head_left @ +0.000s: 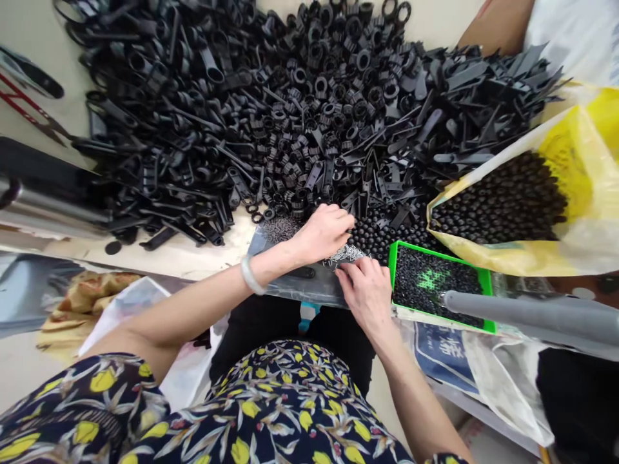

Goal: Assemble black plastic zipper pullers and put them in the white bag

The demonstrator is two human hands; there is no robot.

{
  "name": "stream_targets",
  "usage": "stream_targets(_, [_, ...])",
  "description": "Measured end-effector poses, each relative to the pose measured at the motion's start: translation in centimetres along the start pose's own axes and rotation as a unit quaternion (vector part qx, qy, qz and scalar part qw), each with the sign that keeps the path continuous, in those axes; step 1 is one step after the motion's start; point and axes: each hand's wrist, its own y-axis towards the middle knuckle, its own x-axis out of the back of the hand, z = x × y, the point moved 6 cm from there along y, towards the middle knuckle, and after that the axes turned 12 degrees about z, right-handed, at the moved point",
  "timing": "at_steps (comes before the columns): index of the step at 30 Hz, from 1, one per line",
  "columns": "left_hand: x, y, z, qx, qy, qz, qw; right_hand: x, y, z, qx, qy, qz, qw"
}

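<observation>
My left hand (323,233), with a pale bangle on its wrist, reaches across a dark grey board (285,283) at the table's front edge. Its fingers are curled at the border of the heaped black parts, and what they hold is hidden. Lower and to the right, my right hand (368,291) has thumb and fingertips pinched together beside a small pile of silver pins (355,252). Anything in that pinch is too small to make out. Black beads (374,233) lie just beyond the pins. A pile of tiny greyish pieces (280,229) sits left of my left hand.
Black plastic rings (322,85), levers (174,225) and flat strips (467,76) cover the table's back. At right are a yellow-white bag (587,193) of black beads, a green-rimmed tray (393,258) of small black pieces, and a grey tube (527,310) over it. Red-handled scissors (29,113) lie left.
</observation>
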Motion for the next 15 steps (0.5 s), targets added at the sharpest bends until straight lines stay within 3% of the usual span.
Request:
stream_targets(4, [2.2, -6.8, 1.6, 0.123, -0.131, -0.113, 0.977, -0.8, 0.3, 0.6, 0.004, -0.005, 0.0, 1.0])
stream_targets(8, [0.2, -13.0, 0.8, 0.17, -0.187, -0.145, 0.957, -1.0, 0.5, 0.7, 0.007, 0.014, -0.02, 1.0])
stream_targets(11, [-2.1, -14.7, -0.4, 0.174, -0.165, -0.169, 0.956, -0.9, 0.8, 0.8, 0.011, 0.039, -0.011, 0.999])
stream_targets(15, [-3.7, -14.5, -1.4, 0.132, -0.107, -0.208, 0.963, -0.7, 1.1, 0.7, 0.011, 0.062, 0.02, 0.998])
